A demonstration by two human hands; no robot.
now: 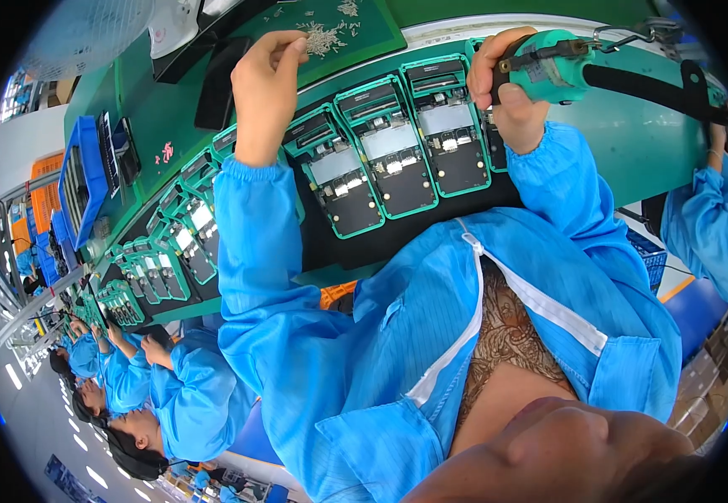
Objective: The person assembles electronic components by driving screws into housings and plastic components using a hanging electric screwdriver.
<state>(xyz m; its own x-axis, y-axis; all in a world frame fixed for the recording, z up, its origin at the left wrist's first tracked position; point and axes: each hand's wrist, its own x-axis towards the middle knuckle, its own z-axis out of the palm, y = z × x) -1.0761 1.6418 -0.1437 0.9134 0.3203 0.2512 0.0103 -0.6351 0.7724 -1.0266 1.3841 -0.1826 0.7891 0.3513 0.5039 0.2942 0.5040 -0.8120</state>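
My left hand [265, 94] is closed in a pinch beside a heap of small pale screws [323, 40] on the green mat; what its fingertips hold, if anything, is too small to make out. My right hand [510, 92] is wrapped around a teal electric screwdriver [548, 69], whose bit does not show. Between my two hands stands a row of teal-framed device housings [396, 155] with circuit boards, silver parts and black panels inside. One housing [495, 142] lies partly behind my right hand and sleeve.
A black tray [223, 84] sits left of my left hand. Farther left are a blue bin [83, 180] and small pink pieces [168, 152]. More teal housings [158, 268] run along the line toward co-workers in blue [200, 394]. A metal hanger [632, 35] holds the screwdriver.
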